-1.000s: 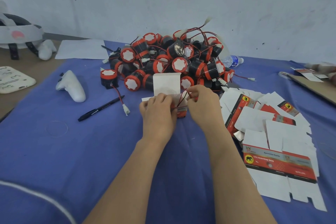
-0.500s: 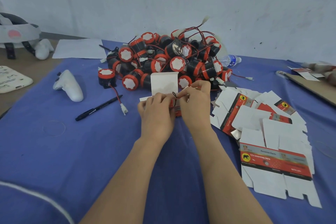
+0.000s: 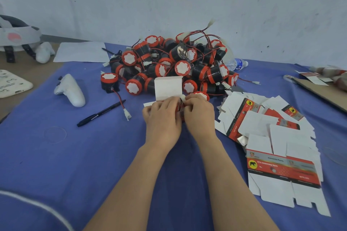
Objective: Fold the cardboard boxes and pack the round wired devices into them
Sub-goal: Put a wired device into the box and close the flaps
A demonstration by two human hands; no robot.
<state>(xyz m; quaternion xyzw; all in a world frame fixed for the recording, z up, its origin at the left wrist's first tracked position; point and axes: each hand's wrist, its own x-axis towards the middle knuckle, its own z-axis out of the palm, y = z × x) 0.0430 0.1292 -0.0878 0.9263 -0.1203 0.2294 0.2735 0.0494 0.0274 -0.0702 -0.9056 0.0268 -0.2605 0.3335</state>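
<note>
Desk (image 3: 56, 155): device pile (image 3: 174, 65) toward far edge. Flat boxes (image 3: 272, 137) overlap along right edge. Centre: your left grip (image 3: 162, 116) and right grip (image 3: 199, 114) curl round box (image 3: 168, 87). Body hidden under your fingers, only white flap upright. Wire (image 3: 180, 102) loops between, ends hidden.

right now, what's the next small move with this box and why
Probably tuck the red and black wire loop down inside. It pokes up between the left hand and right hand gripping the small white-flapped cardboard box, whose top flap stands open; closing now could pinch it.
</note>
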